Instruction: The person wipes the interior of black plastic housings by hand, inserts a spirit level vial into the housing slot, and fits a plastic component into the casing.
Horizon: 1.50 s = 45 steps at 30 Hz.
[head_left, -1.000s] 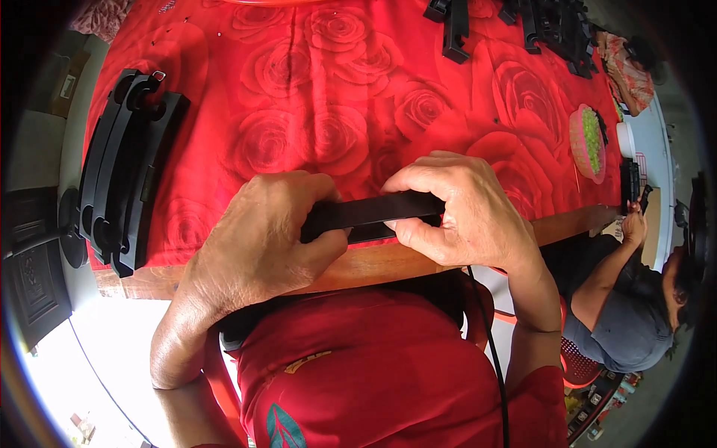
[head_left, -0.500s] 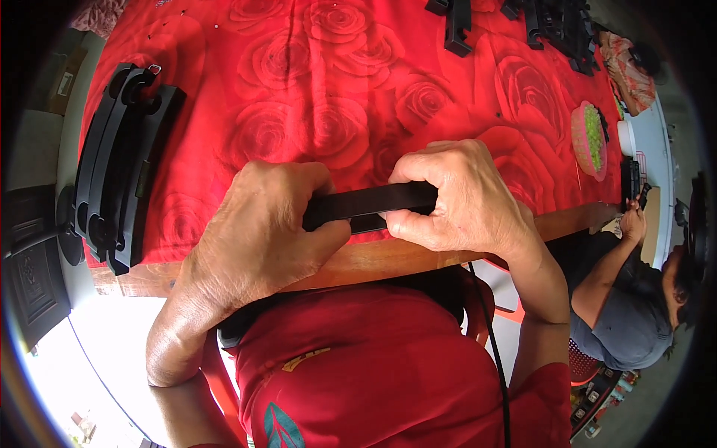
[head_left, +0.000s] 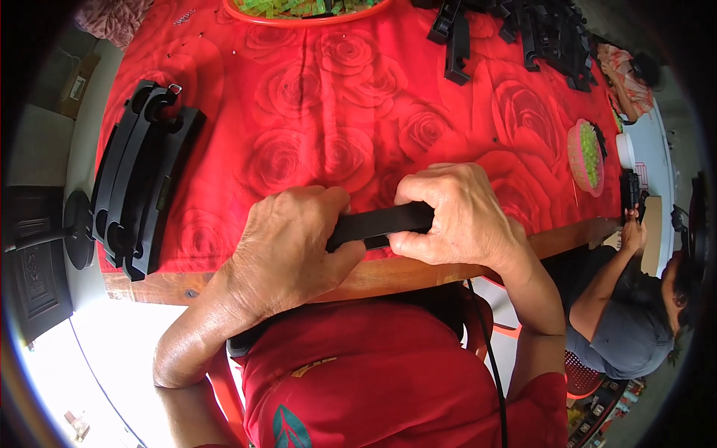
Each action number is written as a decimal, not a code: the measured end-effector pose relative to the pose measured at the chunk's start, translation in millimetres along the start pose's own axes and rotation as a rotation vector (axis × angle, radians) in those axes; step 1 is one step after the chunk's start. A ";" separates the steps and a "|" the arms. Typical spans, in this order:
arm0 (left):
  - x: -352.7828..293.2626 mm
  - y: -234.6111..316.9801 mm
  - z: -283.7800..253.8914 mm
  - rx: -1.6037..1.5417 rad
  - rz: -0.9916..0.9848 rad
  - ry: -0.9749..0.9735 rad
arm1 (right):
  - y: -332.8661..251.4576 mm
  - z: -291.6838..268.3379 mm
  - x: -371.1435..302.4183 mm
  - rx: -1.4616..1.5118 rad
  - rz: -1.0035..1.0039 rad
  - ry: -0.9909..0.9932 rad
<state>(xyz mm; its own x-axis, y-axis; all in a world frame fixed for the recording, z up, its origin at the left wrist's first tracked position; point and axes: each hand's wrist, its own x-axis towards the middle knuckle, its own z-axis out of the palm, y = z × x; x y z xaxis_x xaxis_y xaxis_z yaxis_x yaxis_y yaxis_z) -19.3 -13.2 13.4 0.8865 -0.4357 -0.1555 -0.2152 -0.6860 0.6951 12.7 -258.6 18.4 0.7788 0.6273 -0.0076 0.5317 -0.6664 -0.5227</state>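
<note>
A long black plastic part (head_left: pixel 385 222) is held crosswise above the front edge of the table. My left hand (head_left: pixel 287 239) is closed round its left end, with the thumb underneath. On the right end, my right hand (head_left: pixel 457 216) grips it between thumb and curled fingers. Both ends of the part are hidden in my hands. Several similar black plastic parts (head_left: pixel 142 179) lie side by side on the table to my left, one with a small metal loop at its far end.
A red cloth with a rose pattern (head_left: pixel 299 112) covers the table. More black parts (head_left: pixel 549 37) are heaped at the far right. Green pieces fill an orange-rimmed tray (head_left: pixel 306 21) at the back and a pink basket (head_left: pixel 573 158) at right. Another person (head_left: pixel 620 321) sits at the right.
The view has tilted up, bringing the orange-rimmed tray into sight. My left hand has come slightly closer to my right; both keep hold of the black plastic part.
</note>
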 end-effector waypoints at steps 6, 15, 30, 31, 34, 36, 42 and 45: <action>1.3 -1.6 0.8 0.019 0.040 0.033 | 3.3 7.6 -1.4 -0.032 -0.080 0.108; -2.0 3.2 1.0 0.065 0.118 0.097 | 4.2 2.4 -3.2 -0.047 -0.098 0.132; -7.8 2.3 12.5 0.361 0.409 0.491 | -11.2 5.5 -10.1 -0.497 -0.348 0.602; -7.7 1.4 14.6 0.380 0.427 0.531 | -10.9 6.3 -9.7 -0.505 -0.365 0.616; -7.6 -3.4 19.6 0.431 0.416 0.599 | -12.6 1.3 -13.8 -0.544 -0.378 0.600; -11.4 0.5 15.4 0.444 0.430 0.681 | -18.8 -6.1 -20.2 -0.589 -0.389 0.576; -34.3 2.6 6.4 0.570 0.403 0.726 | -26.2 0.2 -22.2 -0.623 -0.461 0.760; -38.6 -4.1 11.4 0.566 0.454 0.767 | -30.2 0.2 -22.3 -0.622 -0.496 0.766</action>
<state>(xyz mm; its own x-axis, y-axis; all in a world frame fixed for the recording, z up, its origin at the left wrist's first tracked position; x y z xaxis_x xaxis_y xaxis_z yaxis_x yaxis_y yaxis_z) -57.3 -0.2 8.5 0.6538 -0.3700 0.6600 -0.5761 -0.8089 0.1172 -20.9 -252.4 34.2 0.3186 0.6086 0.7267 0.7496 -0.6310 0.1998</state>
